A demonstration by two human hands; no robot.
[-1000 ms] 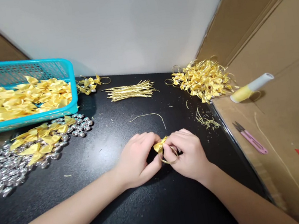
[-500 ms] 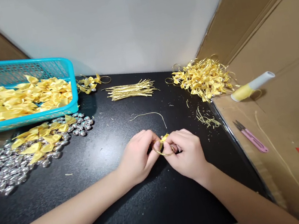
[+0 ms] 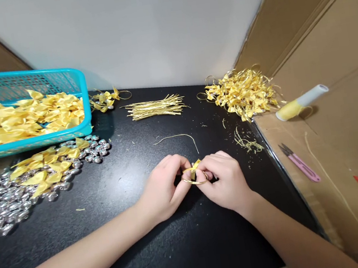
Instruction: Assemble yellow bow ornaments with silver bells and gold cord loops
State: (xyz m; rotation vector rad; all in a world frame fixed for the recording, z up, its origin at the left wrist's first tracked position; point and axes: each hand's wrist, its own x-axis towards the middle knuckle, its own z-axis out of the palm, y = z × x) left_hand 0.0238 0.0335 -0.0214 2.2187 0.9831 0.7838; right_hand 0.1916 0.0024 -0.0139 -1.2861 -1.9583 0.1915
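Over the middle of the black table, my left hand and my right hand meet with fingertips pinched around one small piece. It is a yellow ribbon bow joined to a gold ring that hangs toward me. Both hands are closed on it, the left at its left side and the right at its right side. My fingers cover part of the bow. Just beyond them a single thin gold cord lies curved on the table.
A turquoise basket of yellow bows stands at left, with silver beads in front. A bundle of gold cords lies at the back. Finished-looking bow rings are heaped right, near cord scraps, pink snips and a tube.
My fingers have shifted slightly around the bow, and more of its yellow ribbon shows between them. The ring sits a little flatter. The whole view has moved slightly.
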